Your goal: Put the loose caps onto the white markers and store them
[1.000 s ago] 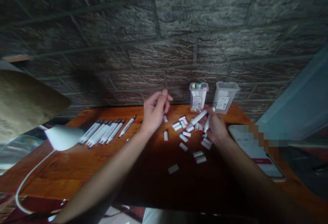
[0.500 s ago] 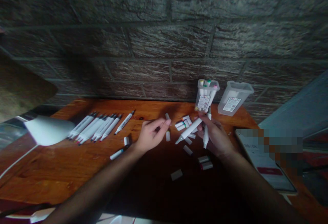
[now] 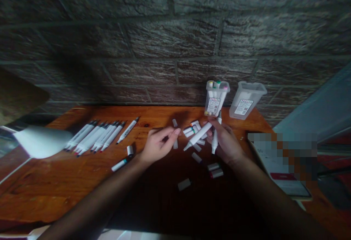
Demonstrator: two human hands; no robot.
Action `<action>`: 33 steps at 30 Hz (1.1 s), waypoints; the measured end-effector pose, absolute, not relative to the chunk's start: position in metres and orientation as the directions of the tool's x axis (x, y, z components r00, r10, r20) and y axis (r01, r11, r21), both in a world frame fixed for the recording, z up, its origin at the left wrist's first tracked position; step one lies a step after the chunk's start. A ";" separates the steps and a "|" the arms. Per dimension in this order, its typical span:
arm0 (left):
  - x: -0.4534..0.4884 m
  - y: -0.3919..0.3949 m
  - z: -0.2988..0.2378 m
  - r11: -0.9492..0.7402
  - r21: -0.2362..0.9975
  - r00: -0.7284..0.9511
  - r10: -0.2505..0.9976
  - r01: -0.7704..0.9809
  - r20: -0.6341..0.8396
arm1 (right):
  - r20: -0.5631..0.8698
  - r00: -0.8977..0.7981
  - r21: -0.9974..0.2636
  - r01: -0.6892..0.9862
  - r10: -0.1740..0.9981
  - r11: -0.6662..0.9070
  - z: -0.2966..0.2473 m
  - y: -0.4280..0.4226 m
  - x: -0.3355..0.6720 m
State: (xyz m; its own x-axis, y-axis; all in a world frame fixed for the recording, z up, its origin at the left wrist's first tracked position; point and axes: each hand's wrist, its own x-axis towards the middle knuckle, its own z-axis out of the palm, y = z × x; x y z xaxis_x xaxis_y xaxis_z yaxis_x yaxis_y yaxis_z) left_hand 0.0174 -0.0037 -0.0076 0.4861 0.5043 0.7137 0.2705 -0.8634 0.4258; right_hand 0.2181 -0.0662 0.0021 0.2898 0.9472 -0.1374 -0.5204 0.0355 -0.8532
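Observation:
My right hand is closed around two white markers. One, a thick marker, slants down to the left with its bare tip showing. The other marker stands nearly upright, crossing behind the first one's upper end. To the left, the thumb and forefinger of my left hand are pinched together. Whatever may be between them is hidden. Two small white caps, an upper cap and a lower cap, show around these fingertips. Several loose caps with coloured ends lie between my hands.
A row of white markers lies at the left, with a single marker beside it. A clear case holding markers and an empty case stand by the brick wall. A tablet lies right; a white lamp left.
The whole view has shifted slightly, so the table things appear a little further left and higher. My left fingertips have edged slightly right over the table. The right hand keeps both markers.

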 end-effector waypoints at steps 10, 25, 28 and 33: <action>0.017 -0.003 -0.008 -0.850 0.450 0.491 0.526 0.274 0.695 | -0.192 0.302 -0.828 -0.560 0.934 0.011 0.006 -0.068 0.215; 0.020 -0.014 -0.001 -0.916 0.337 0.563 0.400 0.218 0.723 | -0.181 0.304 -0.847 -0.532 0.935 0.009 0.005 -0.068 0.215; 0.019 -0.016 -0.001 -0.924 0.321 0.586 0.381 0.208 0.715 | -0.168 0.292 -0.850 -0.527 0.942 0.011 0.004 -0.068 0.215; 0.018 -0.015 -0.004 -0.924 0.313 0.609 0.380 0.219 0.696 | -0.164 0.287 -0.858 -0.514 0.944 0.007 0.004 -0.068 0.216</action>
State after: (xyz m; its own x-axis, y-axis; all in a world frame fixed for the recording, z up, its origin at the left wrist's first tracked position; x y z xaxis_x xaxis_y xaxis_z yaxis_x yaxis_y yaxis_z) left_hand 0.0177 -0.0150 -0.0038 0.6092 0.3804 0.6959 0.2192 -0.9240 0.3132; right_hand 0.2160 -0.0683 0.0041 0.2871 0.9437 -0.1642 -0.5135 0.0070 -0.8581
